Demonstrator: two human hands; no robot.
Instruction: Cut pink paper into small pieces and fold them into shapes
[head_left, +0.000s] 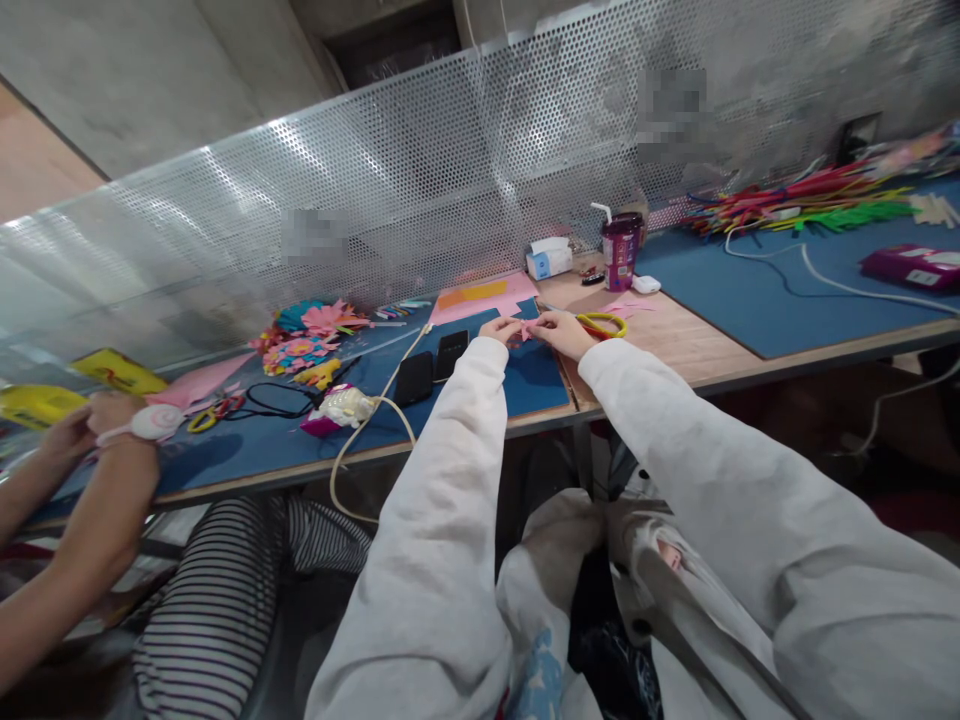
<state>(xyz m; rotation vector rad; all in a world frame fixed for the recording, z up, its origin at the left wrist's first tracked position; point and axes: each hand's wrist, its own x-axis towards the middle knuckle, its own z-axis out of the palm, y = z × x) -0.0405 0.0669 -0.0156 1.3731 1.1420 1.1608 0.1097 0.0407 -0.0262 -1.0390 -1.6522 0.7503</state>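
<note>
Both my hands meet over the front part of the desk, their fingers pinched on a small piece of pink paper [526, 328]. My left hand [501, 330] grips its left side, and my right hand [564, 333] grips its right. The paper's exact shape is partly covered by my fingers. Just beyond my right hand lie scissors with yellow handles [619, 322], their blades hidden. Pink paper scraps [630, 304] rest behind the scissors. Further back, a pink sheet [442, 308] carries an orange strip [472, 293].
Two dark phones [415, 379] lie left of my hands, beside a cream cable [390, 402]. Paper flowers [304, 335] stand further left. A purple cup [621, 252] with a straw and a tissue box [550, 260] are at the back. A co-worker's hands [112, 412] are at far left.
</note>
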